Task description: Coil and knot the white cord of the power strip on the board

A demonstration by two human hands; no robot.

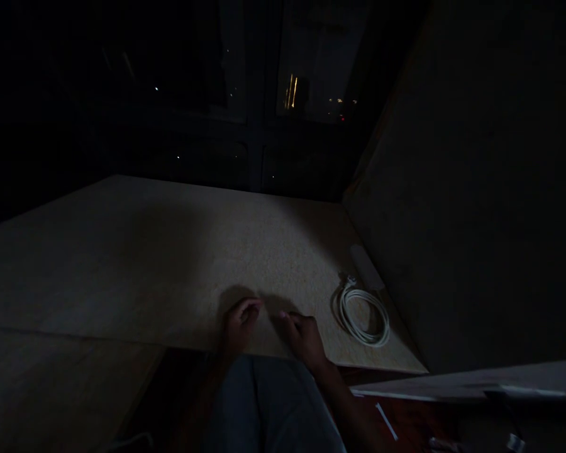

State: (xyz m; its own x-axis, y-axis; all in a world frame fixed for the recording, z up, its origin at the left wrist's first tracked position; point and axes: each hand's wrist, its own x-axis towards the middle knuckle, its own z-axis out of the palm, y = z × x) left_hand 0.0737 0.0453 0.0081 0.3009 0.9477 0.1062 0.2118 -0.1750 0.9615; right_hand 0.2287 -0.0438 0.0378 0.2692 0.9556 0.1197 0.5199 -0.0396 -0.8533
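Note:
The scene is very dim. My left hand (pixel 239 322) is over the near edge of a pale, speckled tabletop (pixel 245 236), its fingers curled and pressed together. A short gap to the right of it, my right hand (pixel 304 336) is closed too, with the thumb toward the left hand. What either hand holds, if anything, is too dark to make out. Nearest to the right hand, apart from it, lies a coiled white cable (pixel 344 308) with a plug (pixel 350 281) at its upper end. Behind the coil is a white power strip (pixel 366 267).
A dark wall (pixel 476 220) borders the tabletop on the right. Beyond the far edge is a dark window (pixel 316 69) with small lights outside. A lower pale surface (pixel 61 384) is at the near left. My legs (pixel 268 406) are below the edge; a white strip (pixel 387 421) lies on reddish floor.

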